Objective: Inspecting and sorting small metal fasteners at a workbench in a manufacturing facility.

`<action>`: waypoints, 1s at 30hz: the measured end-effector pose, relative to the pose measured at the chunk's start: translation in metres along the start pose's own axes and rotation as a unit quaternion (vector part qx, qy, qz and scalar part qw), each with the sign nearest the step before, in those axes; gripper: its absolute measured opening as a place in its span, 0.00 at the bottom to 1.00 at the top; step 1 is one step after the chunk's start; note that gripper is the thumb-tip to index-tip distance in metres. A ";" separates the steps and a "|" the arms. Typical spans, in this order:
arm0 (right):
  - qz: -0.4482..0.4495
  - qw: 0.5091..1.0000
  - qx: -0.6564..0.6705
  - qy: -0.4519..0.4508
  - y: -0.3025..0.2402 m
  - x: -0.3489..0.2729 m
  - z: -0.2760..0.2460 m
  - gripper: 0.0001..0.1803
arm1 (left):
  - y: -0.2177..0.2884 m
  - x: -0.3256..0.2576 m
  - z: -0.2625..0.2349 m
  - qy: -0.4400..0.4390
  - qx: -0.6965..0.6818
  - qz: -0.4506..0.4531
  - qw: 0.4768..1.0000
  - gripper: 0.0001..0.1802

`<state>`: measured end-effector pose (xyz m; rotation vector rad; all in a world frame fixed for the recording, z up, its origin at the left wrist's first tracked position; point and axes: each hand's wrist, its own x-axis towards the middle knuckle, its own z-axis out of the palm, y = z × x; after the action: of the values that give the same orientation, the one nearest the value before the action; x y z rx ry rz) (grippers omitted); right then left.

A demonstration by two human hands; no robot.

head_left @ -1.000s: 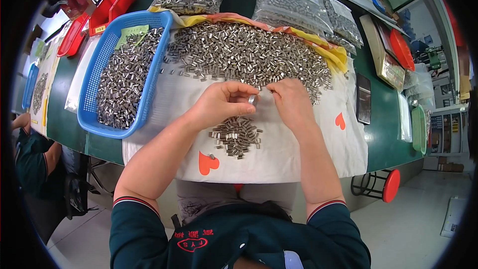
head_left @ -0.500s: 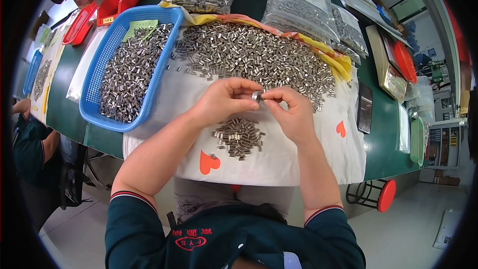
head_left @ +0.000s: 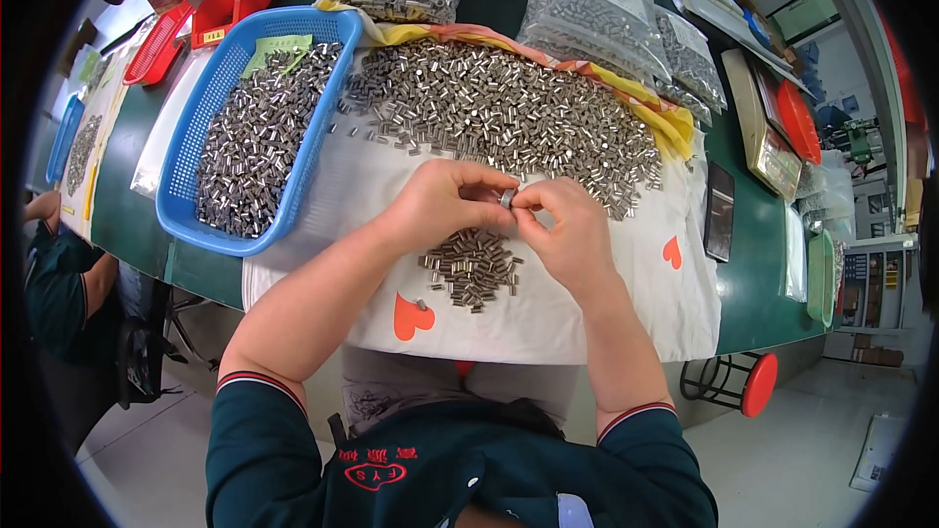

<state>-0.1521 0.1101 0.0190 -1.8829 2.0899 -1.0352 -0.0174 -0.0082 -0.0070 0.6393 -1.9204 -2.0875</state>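
Observation:
My left hand (head_left: 445, 200) pinches a small shiny ring-shaped metal piece (head_left: 507, 198) between thumb and fingertips. Against it, the fingertips of my right hand (head_left: 565, 227) are pressed together; whatever they hold is too small to make out. Just below both hands lies a small pile of short metal sleeves (head_left: 471, 269) on the white cloth (head_left: 646, 303). Beyond them spreads a much larger heap of the same sleeves (head_left: 509, 103). One loose sleeve (head_left: 421, 304) rests by a red heart printed on the cloth.
At left, a blue perforated basket (head_left: 174, 186) is filled with sleeves. Clear bags of metal parts (head_left: 592, 15) stand behind the yellow-edged cloth. A dark phone (head_left: 719, 210) lies to the right. Another person's arm (head_left: 98, 279) shows at far left; a red stool (head_left: 759, 384) stands lower right.
The ring-shaped piece has dropped slightly and turned between my fingers. My right hand has shifted a little left, closer to my left hand.

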 end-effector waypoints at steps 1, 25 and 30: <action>0.022 0.998 0.064 -0.004 0.001 0.000 -0.002 0.04 | -0.002 0.000 -0.001 0.000 0.001 0.000 1.000 0.19; 0.065 0.989 -0.127 0.038 0.026 0.008 0.023 0.03 | -0.006 -0.004 0.003 -0.093 0.016 0.028 0.995 0.18; 0.026 0.989 -0.141 0.025 0.019 0.009 0.018 0.03 | -0.006 -0.002 -0.001 -0.072 -0.078 0.028 0.994 0.17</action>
<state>-0.1598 0.0944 -0.0028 -1.9252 2.4101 -0.8198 -0.0144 -0.0073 -0.0124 0.4071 -1.8006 -2.2745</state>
